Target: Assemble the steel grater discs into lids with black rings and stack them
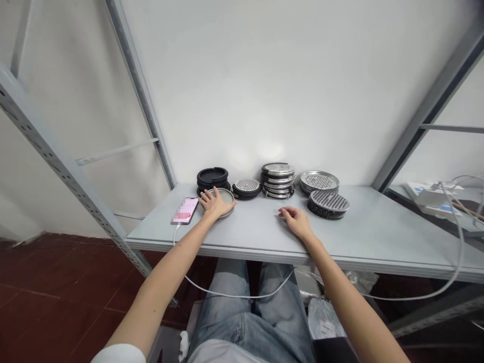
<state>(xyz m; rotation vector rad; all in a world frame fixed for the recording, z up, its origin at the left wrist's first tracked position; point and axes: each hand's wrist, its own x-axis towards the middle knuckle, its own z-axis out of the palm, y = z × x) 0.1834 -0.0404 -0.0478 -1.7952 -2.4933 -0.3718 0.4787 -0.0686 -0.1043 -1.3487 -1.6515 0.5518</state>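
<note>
My left hand [214, 205] lies with fingers spread over a short stack of round, shallow metal discs with raised rims [226, 214]. Its thumb reaches the right rim; whether the fingertips grip the rim I cannot tell. Just behind are stacked black round rings [212, 175]. My right hand [297, 221] rests on the tabletop with curled fingers and nothing visible in them. To its right lies a dark round stack topped by a slotted grey disc [328, 200].
Along the wall stand a perforated disc on a black base [247, 185], a tall stack of metal and black rings [278, 180] and patterned metal discs [319, 180]. A phone [185, 210] with a white cable lies left. Metal posts [141, 96] flank the grey table [257, 237].
</note>
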